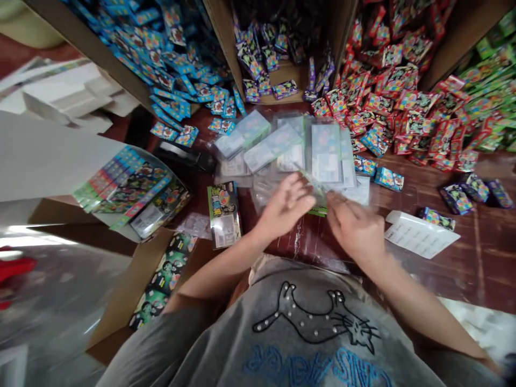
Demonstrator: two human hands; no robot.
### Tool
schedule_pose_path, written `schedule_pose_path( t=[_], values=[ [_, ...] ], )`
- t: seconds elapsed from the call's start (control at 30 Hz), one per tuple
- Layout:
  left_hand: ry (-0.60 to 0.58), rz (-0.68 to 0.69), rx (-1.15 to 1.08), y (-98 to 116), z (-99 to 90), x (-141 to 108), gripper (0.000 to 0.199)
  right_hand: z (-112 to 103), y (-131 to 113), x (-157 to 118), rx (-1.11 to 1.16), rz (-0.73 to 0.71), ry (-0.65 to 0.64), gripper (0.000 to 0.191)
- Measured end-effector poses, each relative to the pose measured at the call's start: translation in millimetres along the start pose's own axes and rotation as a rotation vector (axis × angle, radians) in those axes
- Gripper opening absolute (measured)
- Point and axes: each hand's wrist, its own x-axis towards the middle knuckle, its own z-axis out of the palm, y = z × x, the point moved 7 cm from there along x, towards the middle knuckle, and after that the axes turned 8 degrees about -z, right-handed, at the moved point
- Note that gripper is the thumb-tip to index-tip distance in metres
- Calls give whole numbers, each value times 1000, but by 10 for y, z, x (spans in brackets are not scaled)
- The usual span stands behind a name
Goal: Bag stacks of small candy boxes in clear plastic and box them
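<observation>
My right hand [355, 228] is closed, slightly smeared by motion, pinching the near edge of a thin clear plastic bag [315, 185] with a green strip under it. Beside it, my left hand [288, 207] has loosely bent fingers spread apart, the fingertips by the far end of that bag. Whether they touch it is hard to make out. Just beyond both hands lie several flat packets in clear sleeves [325, 148], overlapping one another. To the left of my left hand stands a black and green printed box [224, 215] with a white label.
Cartons along the back hold heaps of small blue packs [177, 80], purple packs [284, 88], red packs [415, 102] and green packs [489, 91]. A white label sheet [421, 235] lies right. An open carton [116, 301] with printed boxes stands at left, below fanned colourful packs [124, 185].
</observation>
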Motion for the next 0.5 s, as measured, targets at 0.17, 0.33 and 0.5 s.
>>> schedule_pose_path(
  t=[0.17,0.33,0.5],
  values=[
    [-99,-83,-69,-22,525,110,36,-234,-48,-29,269,-70,83,39],
    [-324,-106,256,45,584,-136,21,-337,328,-64,164,-12,98,49],
    [-336,-121,337,132,557,-213,15,-307,296,-147,126,-9,45,35]
  ],
)
